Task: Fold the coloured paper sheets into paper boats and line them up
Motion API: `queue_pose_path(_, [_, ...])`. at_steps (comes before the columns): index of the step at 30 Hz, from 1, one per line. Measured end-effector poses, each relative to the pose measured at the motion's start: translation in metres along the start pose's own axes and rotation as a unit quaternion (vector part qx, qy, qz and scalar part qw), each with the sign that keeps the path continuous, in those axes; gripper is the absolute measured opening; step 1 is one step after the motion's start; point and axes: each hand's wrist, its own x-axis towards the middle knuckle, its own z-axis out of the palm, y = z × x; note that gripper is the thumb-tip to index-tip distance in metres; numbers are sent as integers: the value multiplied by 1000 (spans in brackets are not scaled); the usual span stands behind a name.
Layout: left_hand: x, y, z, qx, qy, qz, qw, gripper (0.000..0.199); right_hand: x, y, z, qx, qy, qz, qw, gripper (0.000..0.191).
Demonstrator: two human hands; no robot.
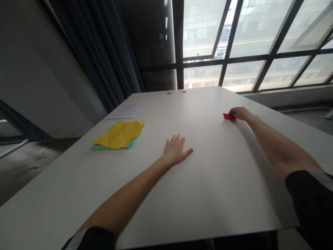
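My left hand [174, 150] lies flat on the white table [197, 194], palm down, with its fingers spread and nothing in it. Farther off to the right, my right hand [238, 113] is closed on a small piece of red folded paper [228, 116] at or just above the tabletop. My fingers cover part of the red paper, so its full shape is hidden. To the left of my left hand is a stack of coloured paper, with a creased yellow sheet [120, 134] on top and blue-green sheets [134, 143] under it.
A printed white sheet [125, 111] lies behind the coloured stack, near the table's left edge. Two round dark grommets [169, 93] are set at the far edge. Beyond stand a dark blue curtain [104, 52] and large framed windows [249, 34].
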Motion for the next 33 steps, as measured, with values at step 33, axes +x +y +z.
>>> queue_pose_path(33, [3, -14, -4, 3, -3, -6, 1000, 83, -2, -14, -19, 90, 88, -35, 991, 31])
